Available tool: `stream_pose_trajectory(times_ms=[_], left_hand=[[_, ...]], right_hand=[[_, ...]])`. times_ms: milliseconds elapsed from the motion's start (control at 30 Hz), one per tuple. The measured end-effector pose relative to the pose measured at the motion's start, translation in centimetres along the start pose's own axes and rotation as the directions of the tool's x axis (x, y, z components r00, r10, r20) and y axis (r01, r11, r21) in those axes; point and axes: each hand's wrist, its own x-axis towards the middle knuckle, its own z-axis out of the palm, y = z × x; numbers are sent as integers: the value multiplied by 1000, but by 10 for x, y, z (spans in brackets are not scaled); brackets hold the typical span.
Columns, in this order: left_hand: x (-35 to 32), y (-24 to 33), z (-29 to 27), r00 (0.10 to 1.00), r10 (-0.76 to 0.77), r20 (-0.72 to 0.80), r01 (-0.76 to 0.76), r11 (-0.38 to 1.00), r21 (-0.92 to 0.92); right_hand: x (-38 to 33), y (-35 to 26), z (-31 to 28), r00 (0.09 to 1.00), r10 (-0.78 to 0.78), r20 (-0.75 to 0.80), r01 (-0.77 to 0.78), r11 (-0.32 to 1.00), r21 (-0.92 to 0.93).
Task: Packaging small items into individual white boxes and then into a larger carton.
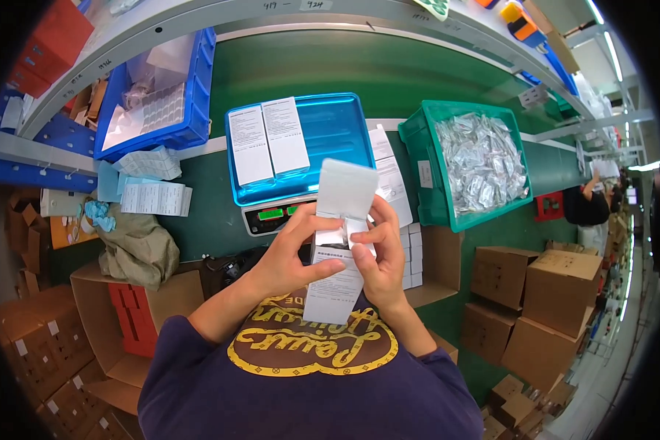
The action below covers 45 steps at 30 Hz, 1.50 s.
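White box [332, 297]: lay between my hands, its long axis running away from me.
Left hand [290, 253]: I clamped its left side.
Right hand [383, 257]: I gripped its right, equally near the open end.

Smooth matt paperboard carton [334, 290] at centre, glossy metallic-looking tray [334, 139] above it, smooth plastic bin [434, 199] and shiny film packets [484, 163] at right, rumpled matt cloth [141, 249] at left, matt cardboard boxes [565, 275] lower right
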Motion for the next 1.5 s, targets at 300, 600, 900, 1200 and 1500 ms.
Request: stream_pose_trajectory(times_ms=[300, 600, 900, 1200, 1500], left_hand=[[1, 1, 6, 996, 77, 36, -77, 997, 4], [8, 13, 0, 960, 222, 173, -249, 956, 154], [0, -11, 19, 951, 307, -42, -310, 938, -155], [2, -3, 5, 997, 26, 70, -25, 999, -22], [4, 6, 6, 997, -24, 79, 19, 998, 66]], right_hand=[[-5, -7, -12, 994, 56, -98, -45, 993, 109], [15, -26, -32, 973, -35, 226, 37, 999, -5], [23, -49, -32, 926, 128, 356, -52, 975, -215], [21, -25, -27, 941, 59, 334, -5, 987, -161], [15, -23, -21, 951, 136, 278, -90, 981, -173]])
